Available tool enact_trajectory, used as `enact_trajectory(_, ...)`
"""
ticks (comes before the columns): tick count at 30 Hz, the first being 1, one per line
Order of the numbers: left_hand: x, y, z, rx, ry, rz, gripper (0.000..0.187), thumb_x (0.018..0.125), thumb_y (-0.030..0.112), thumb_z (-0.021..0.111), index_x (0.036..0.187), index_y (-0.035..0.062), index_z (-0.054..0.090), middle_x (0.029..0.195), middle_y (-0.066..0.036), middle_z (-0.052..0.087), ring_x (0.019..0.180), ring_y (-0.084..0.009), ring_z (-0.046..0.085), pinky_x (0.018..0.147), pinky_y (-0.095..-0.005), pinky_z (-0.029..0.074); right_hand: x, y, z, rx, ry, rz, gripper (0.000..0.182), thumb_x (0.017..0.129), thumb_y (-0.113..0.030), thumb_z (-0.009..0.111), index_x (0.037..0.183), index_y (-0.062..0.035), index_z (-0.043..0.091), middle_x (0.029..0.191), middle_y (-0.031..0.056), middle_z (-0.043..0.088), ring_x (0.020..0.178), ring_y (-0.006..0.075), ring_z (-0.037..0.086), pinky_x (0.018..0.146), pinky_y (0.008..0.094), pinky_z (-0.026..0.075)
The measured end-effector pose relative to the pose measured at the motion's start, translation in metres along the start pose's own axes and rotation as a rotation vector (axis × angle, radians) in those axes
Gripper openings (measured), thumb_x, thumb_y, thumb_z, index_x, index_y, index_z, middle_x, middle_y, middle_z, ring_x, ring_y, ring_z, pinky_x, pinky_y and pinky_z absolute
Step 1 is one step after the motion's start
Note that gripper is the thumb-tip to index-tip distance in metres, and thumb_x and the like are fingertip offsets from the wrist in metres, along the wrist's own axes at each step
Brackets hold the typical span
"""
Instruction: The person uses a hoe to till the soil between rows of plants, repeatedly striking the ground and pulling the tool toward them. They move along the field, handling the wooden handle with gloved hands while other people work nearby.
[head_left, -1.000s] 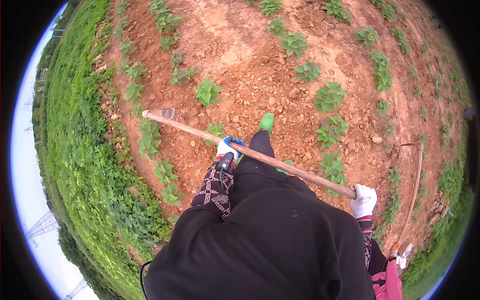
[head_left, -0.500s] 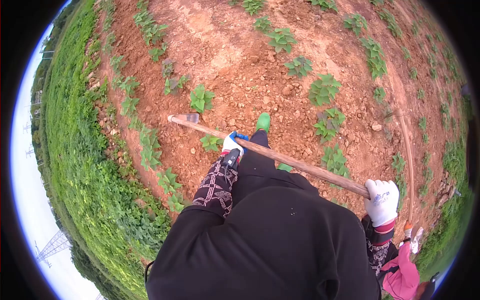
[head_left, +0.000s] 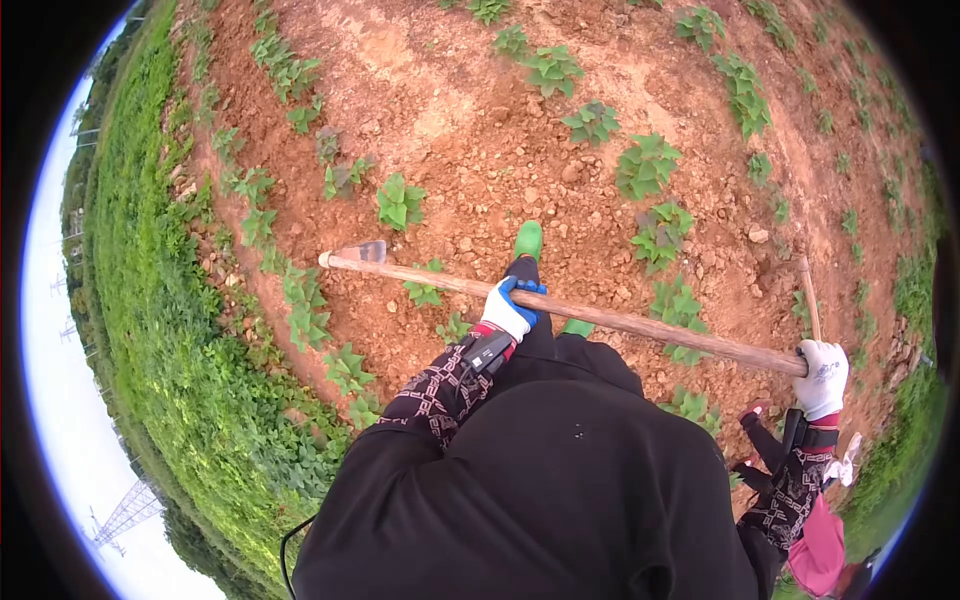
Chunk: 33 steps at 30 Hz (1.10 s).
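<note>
A hoe with a long wooden handle (head_left: 620,321) lies across the front of my body, its metal blade (head_left: 372,252) out to the left over the reddish soil. My left hand (head_left: 512,308), in a white glove with blue on the fingers, is wrapped round the middle of the handle. At the handle's right end, my right hand (head_left: 823,380) grips it in a white glove. Close to the blade grow leafy green plants (head_left: 400,202), one just above it and a smaller one (head_left: 425,285) under the handle.
My green boot (head_left: 529,240) stands on cloddy soil (head_left: 460,150) between plant rows. Dense green vegetation (head_left: 190,350) borders the left side. At lower right a person in pink (head_left: 818,545) is near another wooden handle (head_left: 810,300), partly hidden by my right arm.
The hoe's blade has shifted slightly left and down. My right hand has moved right and my left hand right and down, both still on the handle. The other person's handle has shifted too.
</note>
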<state>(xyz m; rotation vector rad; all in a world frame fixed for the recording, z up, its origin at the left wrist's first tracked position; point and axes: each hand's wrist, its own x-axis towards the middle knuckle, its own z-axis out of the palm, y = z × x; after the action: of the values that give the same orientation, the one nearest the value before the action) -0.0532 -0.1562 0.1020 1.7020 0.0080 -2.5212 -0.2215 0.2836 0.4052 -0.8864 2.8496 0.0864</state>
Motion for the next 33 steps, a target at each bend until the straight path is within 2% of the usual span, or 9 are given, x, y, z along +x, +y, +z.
enact_trajectory(4,-0.035,-0.008,0.038,-0.013,-0.001,-0.124,0.019,0.091,0.02,0.049,0.084,0.0034,0.052,0.078,-0.011,0.057,0.076,-0.0268,0.058,0.091,-0.0485,0.046,0.009,0.017,-0.02,-0.082,0.024,0.018,0.02,0.059,-0.006,0.066,0.073,-0.0104,0.052,0.067,0.0085,0.055,0.069,0.0314,0.056,0.063,0.0392,0.04)
enact_trajectory(6,0.022,0.011,0.006,0.005,-0.25,-0.143,0.019,0.091,0.021,0.05,0.087,0.003,0.052,0.082,-0.012,0.058,0.076,-0.0267,0.058,0.089,-0.0482,0.048,0.023,-0.009,-0.026,-0.113,0.008,0.013,0.02,0.061,-0.007,0.066,0.071,-0.0107,0.049,0.066,0.0084,0.054,0.069,0.0311,0.056,0.063,0.0394,0.039)
enact_trajectory(8,0.029,0.037,0.018,0.067,0.109,-0.04,0.021,0.093,0.022,0.049,0.081,0.005,0.051,0.073,-0.008,0.056,0.067,-0.0232,0.057,0.08,-0.0442,0.051,0.04,-0.073,-0.006,-0.121,-0.05,-0.038,0.022,0.062,-0.008,0.067,0.077,-0.0123,0.052,0.066,0.0068,0.054,0.068,0.028,0.057,0.065,0.0382,0.041)
enact_trajectory(11,0.076,0.088,-0.023,0.104,0.076,0.079,0.028,0.095,0.024,0.045,0.071,0.0091,0.045,0.061,-0.003,0.05,0.055,-0.0183,0.05,0.068,-0.038,0.051,0.044,-0.13,0.007,-0.169,-0.085,-0.079,0.022,0.064,-0.009,0.066,0.081,-0.0138,0.052,0.069,0.0039,0.055,0.067,0.0236,0.057,0.065,0.0364,0.04)
enact_trajectory(18,0.039,0.059,-0.016,0.007,0.137,0.065,0.023,0.093,0.021,0.043,0.073,0.0086,0.045,0.057,-0.002,0.047,0.054,-0.0196,0.049,0.064,-0.0399,0.049,0.039,-0.09,0.005,-0.143,0.037,-0.104,0.023,0.06,-0.008,0.066,0.076,-0.013,0.049,0.066,0.0047,0.05,0.067,0.0248,0.054,0.064,0.0376,0.038)
enact_trajectory(24,0.017,0.049,-0.007,-0.039,0.019,0.118,0.021,0.091,0.019,0.046,0.074,0.0071,0.046,0.063,-0.005,0.05,0.059,-0.0222,0.051,0.07,-0.042,0.05,0.04,-0.068,-0.017,-0.165,0.165,-0.109,0.024,0.06,-0.006,0.064,0.076,-0.013,0.049,0.069,0.0043,0.051,0.069,0.0257,0.055,0.064,0.0376,0.039)
enact_trajectory(28,0.005,0.067,-0.001,-0.062,-0.179,0.066,0.027,0.09,0.028,0.055,0.086,0.0017,0.055,0.08,-0.013,0.061,0.081,-0.0315,0.06,0.081,-0.0467,0.049,0.043,-0.094,-0.022,-0.135,0.128,-0.103,0.024,0.06,-0.006,0.067,0.076,-0.0144,0.051,0.067,0.0033,0.052,0.068,0.0242,0.056,0.065,0.0374,0.039)
enact_trajectory(32,0.014,0.08,0.0,0.098,-0.211,-0.127,0.028,0.089,0.023,0.059,0.1,-0.0007,0.051,0.091,-0.017,0.061,0.085,-0.0334,0.061,0.08,-0.0489,0.052,0.057,-0.152,-0.014,-0.044,0.047,-0.168,0.007,0.072,-0.013,0.06,0.079,-0.014,0.057,0.065,0.0045,0.058,0.063,0.024,0.061,0.061,0.0379,0.043)
enact_trajectory(33,0.015,0.078,0.001,0.214,-0.24,0.014,0.022,0.09,0.021,0.057,0.096,-0.0007,0.053,0.09,-0.017,0.062,0.084,-0.0323,0.062,0.078,-0.0476,0.053,0.063,-0.146,-0.019,0.056,0.077,-0.204,0.007,0.073,-0.013,0.059,0.08,-0.013,0.058,0.065,0.0056,0.059,0.062,0.0254,0.062,0.058,0.0392,0.044)
